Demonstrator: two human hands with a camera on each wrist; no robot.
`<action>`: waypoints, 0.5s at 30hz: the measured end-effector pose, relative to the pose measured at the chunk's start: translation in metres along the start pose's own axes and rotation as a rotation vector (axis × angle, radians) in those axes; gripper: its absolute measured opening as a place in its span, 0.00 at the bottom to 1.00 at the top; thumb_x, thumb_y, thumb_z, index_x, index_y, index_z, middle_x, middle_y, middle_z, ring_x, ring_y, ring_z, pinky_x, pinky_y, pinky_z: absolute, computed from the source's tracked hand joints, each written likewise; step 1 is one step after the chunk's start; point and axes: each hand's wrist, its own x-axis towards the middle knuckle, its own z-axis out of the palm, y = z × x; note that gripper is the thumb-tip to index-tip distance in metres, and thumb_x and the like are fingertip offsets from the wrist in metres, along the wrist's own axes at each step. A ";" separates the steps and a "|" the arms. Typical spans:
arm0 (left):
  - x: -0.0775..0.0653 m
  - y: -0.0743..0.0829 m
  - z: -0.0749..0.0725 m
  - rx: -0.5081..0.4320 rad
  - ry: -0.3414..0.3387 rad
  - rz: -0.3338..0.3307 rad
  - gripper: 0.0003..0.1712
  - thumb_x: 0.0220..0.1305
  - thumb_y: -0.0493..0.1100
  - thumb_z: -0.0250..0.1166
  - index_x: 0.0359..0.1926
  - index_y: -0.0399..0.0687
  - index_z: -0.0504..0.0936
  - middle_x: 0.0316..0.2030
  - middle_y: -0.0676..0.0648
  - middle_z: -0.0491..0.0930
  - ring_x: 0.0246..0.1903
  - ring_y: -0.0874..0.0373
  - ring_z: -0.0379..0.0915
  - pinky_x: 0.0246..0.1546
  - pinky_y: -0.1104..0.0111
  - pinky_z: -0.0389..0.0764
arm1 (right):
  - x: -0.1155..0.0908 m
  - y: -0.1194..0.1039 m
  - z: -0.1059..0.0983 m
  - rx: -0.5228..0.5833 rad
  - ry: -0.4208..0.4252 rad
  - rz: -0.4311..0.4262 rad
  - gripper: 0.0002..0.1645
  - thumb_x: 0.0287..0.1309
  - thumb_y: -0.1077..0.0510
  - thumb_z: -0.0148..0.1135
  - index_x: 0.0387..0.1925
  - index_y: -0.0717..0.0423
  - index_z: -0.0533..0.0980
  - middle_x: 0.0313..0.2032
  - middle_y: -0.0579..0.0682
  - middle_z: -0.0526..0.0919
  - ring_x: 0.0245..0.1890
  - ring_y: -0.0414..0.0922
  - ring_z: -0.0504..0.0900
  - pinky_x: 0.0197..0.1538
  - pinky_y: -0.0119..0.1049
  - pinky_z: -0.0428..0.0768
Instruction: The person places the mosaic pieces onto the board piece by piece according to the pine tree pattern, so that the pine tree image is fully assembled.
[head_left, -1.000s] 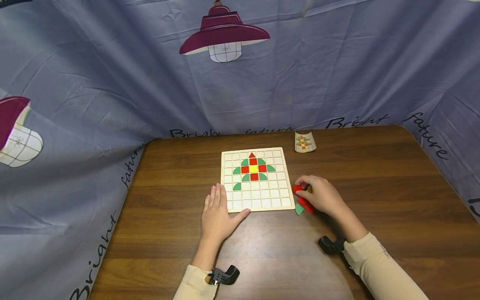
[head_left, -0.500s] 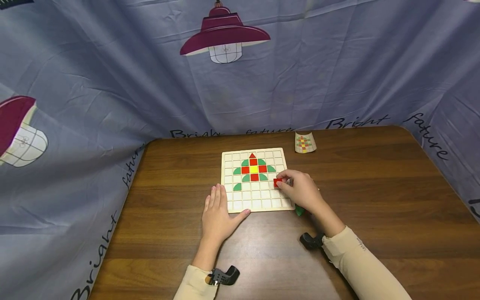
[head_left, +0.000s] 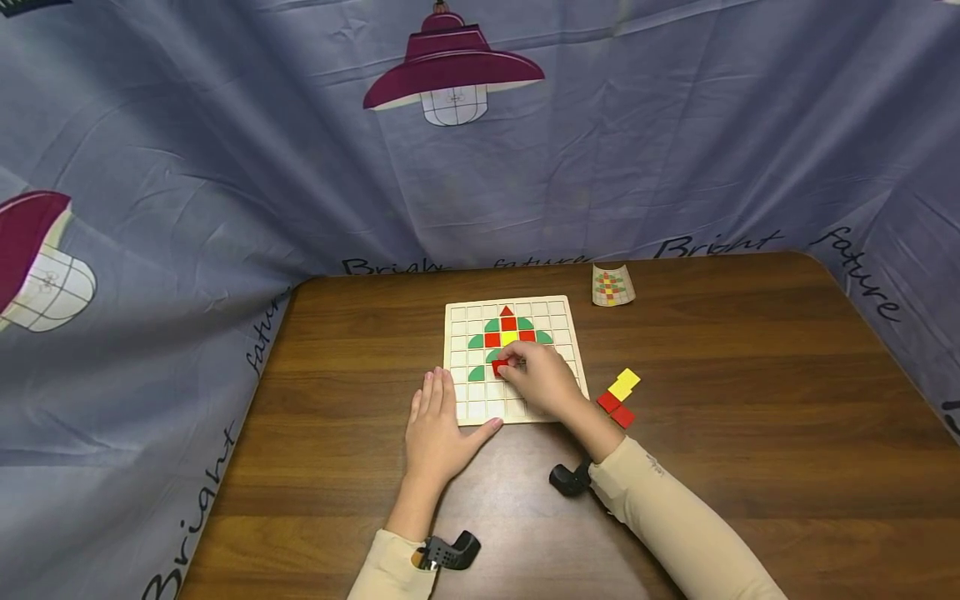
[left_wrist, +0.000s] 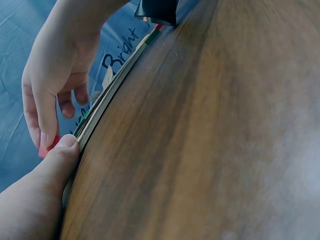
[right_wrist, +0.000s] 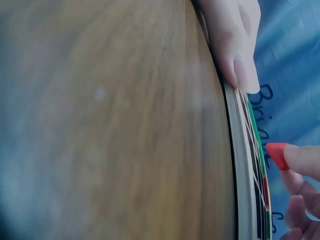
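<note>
A pale gridded wooden board (head_left: 558, 321) lies on the table with red, green and yellow tiles set in a tree-like pattern. My left hand (head_left: 437, 442) rests on the board's near left corner, fingers straight and thumb along the near edge. Over the middle of the board, my right hand (head_left: 546, 382) pinches a red square tile (head_left: 498, 367) between thumb and fingers. From the right wrist view, that red tile (right_wrist: 277, 154) appears held just above the board. The right hand hides part of the pattern. One quarter-round green tile (head_left: 476, 373) sits left of the held tile.
Right of the board lie loose yellow tiles (head_left: 625, 383) and red tiles (head_left: 617, 410). A small curled pattern card (head_left: 612, 286) is behind them. The brown wooden table (head_left: 750, 375) ends at a grey-blue curtain (head_left: 637, 167) at the back and sides.
My right hand has picked a red square tile from the loose pile and carried it left over the board's middle. The left hand has stayed in place.
</note>
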 end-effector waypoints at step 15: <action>0.000 0.000 0.001 -0.001 -0.001 -0.004 0.69 0.53 0.85 0.50 0.77 0.38 0.49 0.78 0.41 0.49 0.79 0.50 0.40 0.78 0.55 0.47 | 0.003 0.000 0.013 -0.113 -0.035 -0.007 0.03 0.60 0.53 0.69 0.37 0.44 0.84 0.32 0.41 0.80 0.32 0.40 0.78 0.36 0.36 0.76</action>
